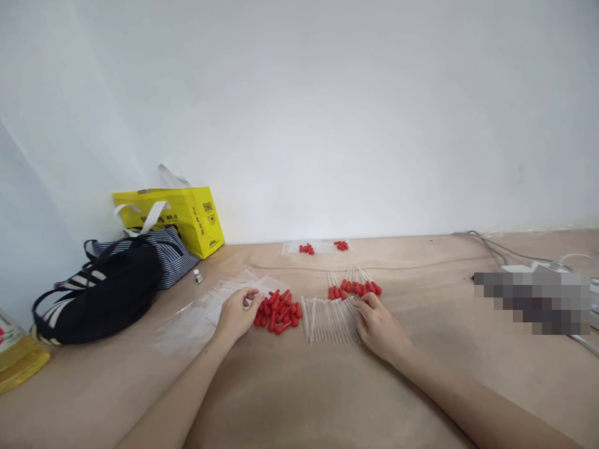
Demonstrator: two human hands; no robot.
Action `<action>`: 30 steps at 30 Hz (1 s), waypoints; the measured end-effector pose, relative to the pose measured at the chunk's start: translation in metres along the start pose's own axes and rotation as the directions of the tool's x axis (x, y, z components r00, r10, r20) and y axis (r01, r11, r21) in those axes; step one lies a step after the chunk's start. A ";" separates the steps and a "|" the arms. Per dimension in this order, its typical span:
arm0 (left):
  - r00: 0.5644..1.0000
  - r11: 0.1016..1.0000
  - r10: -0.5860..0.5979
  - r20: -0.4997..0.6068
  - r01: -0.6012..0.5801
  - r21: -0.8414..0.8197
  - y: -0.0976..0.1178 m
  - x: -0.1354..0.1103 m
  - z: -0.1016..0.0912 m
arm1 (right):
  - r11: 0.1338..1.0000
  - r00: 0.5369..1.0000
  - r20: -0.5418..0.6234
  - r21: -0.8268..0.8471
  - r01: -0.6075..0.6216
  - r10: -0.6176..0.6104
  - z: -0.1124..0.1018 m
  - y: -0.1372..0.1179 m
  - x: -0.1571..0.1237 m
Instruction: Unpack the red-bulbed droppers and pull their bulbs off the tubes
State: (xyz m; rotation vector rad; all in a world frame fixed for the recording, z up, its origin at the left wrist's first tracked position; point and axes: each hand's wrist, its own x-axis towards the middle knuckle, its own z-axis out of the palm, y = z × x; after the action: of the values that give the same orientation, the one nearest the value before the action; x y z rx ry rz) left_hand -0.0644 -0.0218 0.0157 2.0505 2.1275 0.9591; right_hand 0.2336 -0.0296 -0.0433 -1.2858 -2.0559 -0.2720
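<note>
A heap of loose red rubber caps (279, 310) lies on the wooden table (299, 386). My left hand (237, 313) rests at the heap's left edge, fingers curled on the caps; what they pinch is too small to make out. A row of clear glass tubes (327, 319) lies to the right of the heap. My right hand (380, 326) lies on the right end of that row, fingers bent over the tubes. Just beyond it, several tubes fitted with red caps (355, 287) are fanned out.
Clear plastic bags (196, 318) lie left of my left hand. A striped dark bag (112, 280) and a yellow bag (182, 215) stand at the far left by the wall. More capped tubes (322, 247) lie at the back. Cables (505, 252) run at the right.
</note>
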 end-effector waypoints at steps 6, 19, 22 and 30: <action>0.982 0.975 0.183 0.037 -0.186 0.121 0.006 0.002 0.007 | 0.998 0.998 -0.067 -0.055 0.003 -0.006 -0.003 0.003 -0.001; 0.977 0.975 0.063 0.206 -0.104 0.197 0.018 0.051 0.020 | 0.999 0.992 -0.124 -0.043 -0.007 0.002 -0.013 0.008 0.000; 0.972 0.975 0.060 0.226 -0.106 0.194 0.020 0.051 0.018 | 0.999 0.991 -0.132 -0.041 -0.012 0.007 -0.013 0.009 0.001; 0.952 0.967 0.138 0.273 -0.189 0.171 0.087 0.048 0.053 | 0.991 0.976 -0.213 -0.107 -0.076 0.051 -0.019 0.014 0.004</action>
State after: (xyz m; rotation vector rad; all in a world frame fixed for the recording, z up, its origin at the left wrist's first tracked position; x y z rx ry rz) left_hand 0.0303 0.0380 0.0298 2.3247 2.0097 0.4713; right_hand 0.2530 -0.0299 -0.0290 -1.3284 -1.8394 -0.4822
